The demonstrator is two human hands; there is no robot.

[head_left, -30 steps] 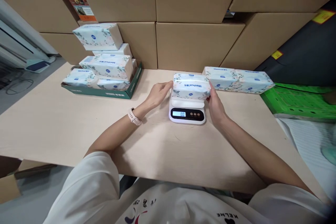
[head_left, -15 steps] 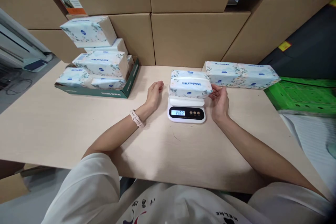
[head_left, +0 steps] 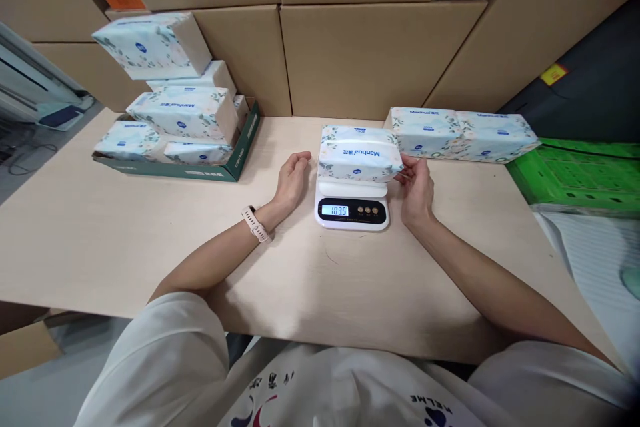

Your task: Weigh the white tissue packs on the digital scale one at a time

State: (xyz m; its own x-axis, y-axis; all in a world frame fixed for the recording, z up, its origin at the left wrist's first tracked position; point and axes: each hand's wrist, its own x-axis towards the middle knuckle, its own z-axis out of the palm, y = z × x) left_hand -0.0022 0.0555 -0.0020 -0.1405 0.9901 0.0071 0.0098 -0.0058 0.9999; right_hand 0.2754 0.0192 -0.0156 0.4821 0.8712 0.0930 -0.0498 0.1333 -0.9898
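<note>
White tissue pack (head_left: 359,153) between left hand (head_left: 293,177) and right hand (head_left: 416,190)

Tissue pack (head_left: 359,153) on scale (head_left: 351,211) — left hand (head_left: 293,178) beside, right hand (head_left: 415,191) touching

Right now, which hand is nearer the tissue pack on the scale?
Right. The right hand touches the tissue pack at its right end; the left hand rests just off its left end.
</note>
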